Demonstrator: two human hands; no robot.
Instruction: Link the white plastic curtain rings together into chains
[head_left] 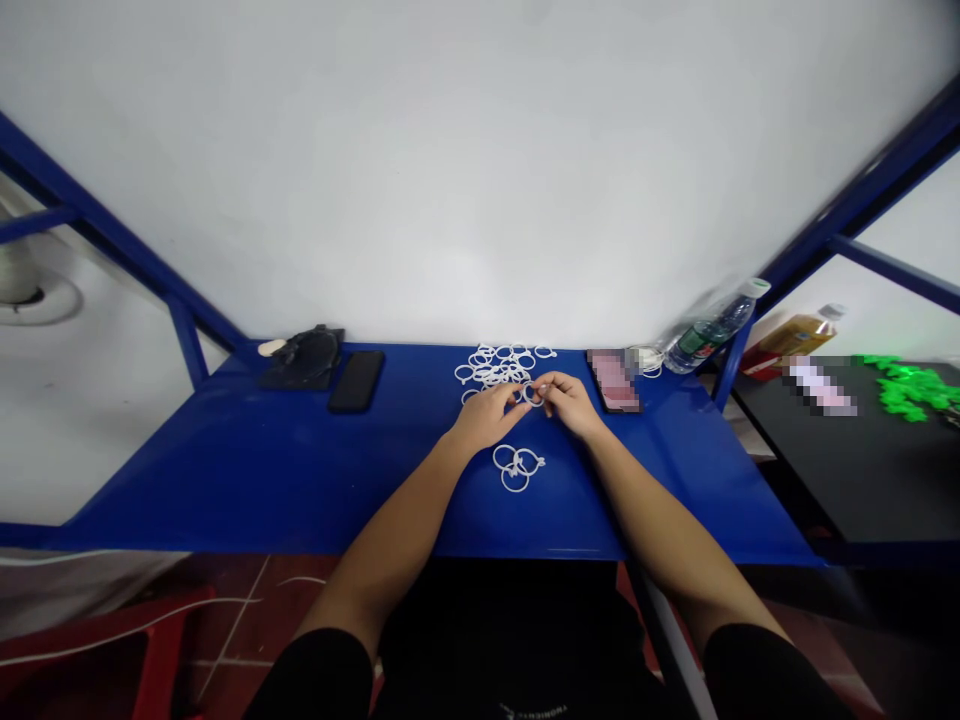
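My left hand point(489, 415) and my right hand point(570, 402) meet over the blue table point(247, 470), fingers pinched together on one small white plastic ring point(532, 394). Just behind them lies a loose pile of several white rings point(496, 366). In front of my hands, closer to me, three joined white rings point(517, 465) lie flat on the table.
A black phone point(356, 381) and a dark pouch point(304, 358) lie at the back left. A second phone point(614, 380) lies to the right of my hands, with a clear water bottle point(712, 330) behind it. A black table point(862, 450) with green parts point(915, 390) stands to the right.
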